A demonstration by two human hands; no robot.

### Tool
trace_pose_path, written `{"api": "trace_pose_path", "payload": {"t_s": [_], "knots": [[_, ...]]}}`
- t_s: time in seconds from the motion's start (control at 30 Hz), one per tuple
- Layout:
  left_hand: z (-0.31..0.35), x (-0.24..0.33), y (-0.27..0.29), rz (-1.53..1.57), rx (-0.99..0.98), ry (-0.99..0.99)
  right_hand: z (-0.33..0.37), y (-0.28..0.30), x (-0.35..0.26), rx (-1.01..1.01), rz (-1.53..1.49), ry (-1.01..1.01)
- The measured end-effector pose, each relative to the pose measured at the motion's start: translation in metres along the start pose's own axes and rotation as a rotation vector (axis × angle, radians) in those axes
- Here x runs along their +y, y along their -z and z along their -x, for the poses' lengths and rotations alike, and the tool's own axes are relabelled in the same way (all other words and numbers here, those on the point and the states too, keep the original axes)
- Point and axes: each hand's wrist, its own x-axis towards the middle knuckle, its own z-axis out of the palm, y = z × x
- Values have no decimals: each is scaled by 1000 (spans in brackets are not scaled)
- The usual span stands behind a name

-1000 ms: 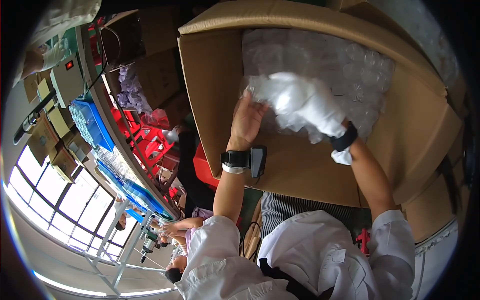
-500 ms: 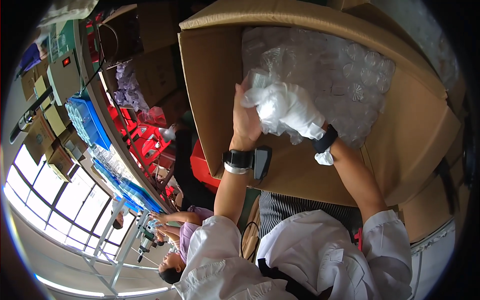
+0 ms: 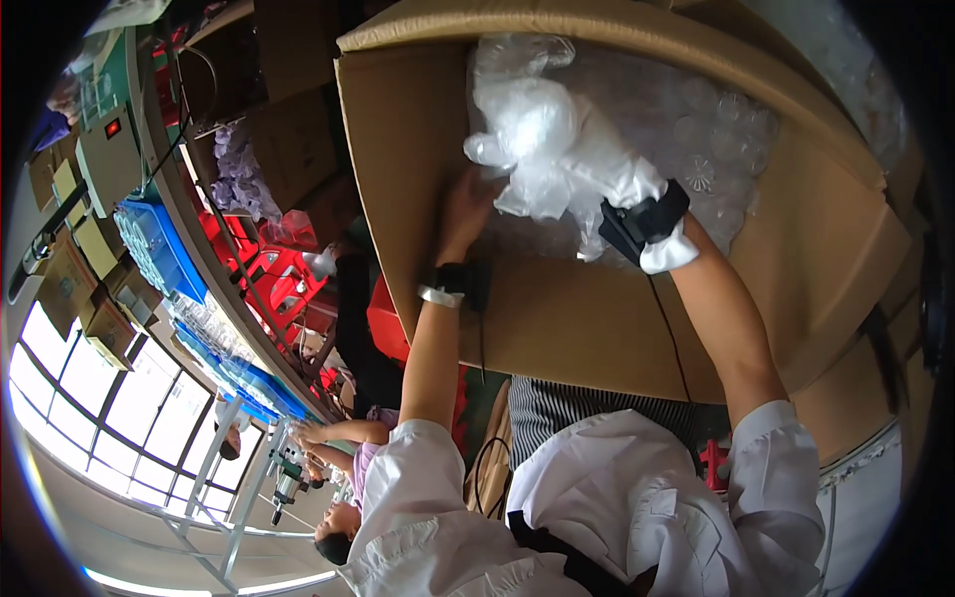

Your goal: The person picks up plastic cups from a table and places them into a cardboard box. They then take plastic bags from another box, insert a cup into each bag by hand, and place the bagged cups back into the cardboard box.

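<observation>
A large open cardboard box [image 3: 597,313] stands in front of me, lined with clear plastic pieces [image 3: 716,134] that have round ends. Inside it is my right hand [image 3: 557,129], in a white glove, its fingers closed around crinkled, see-through plastic [image 3: 512,65]. More of this plastic hangs below the glove; its exact kind is hard to make out. My bare left hand [image 3: 465,209] is down by the box's left wall, dim and blurred, its fingers partly hidden. Both wrists carry dark strapped-on devices, and a thin cable runs down from the right one.
At left a long workbench holds blue trays [image 3: 164,249] with clear round parts. Red plastic stools [image 3: 254,269] stand beneath it. A person in a purple top [image 3: 365,463] works at the bench. More cardboard [image 3: 846,408] lies beyond the box on the right.
My hands have moved apart. The gloved right hand has gone up and farther into the box with the plastic; the left has dropped away toward the left wall.
</observation>
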Motion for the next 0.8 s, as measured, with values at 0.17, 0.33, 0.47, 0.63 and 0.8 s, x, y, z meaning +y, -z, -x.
{"api": "trace_pose_path", "payload": {"t_s": [0.17,0.33,0.47,0.63,0.8], "knots": [[10,-38,-28,-660,-18,-342,-23,-30,-32,211,-179,-418],[17,1,-54,-1295,-242,-225,-17,-25,-18,17,-37,-201],[12,-33,-53,-1140,-64,-490,-16,-17,-2,-41,-105,-146],[17,-22,-32,-904,-274,-171,10,4,-20,128,357,-336],[42,45,-4,-214,-270,8,54,17,-77,428,1003,-233]]}}
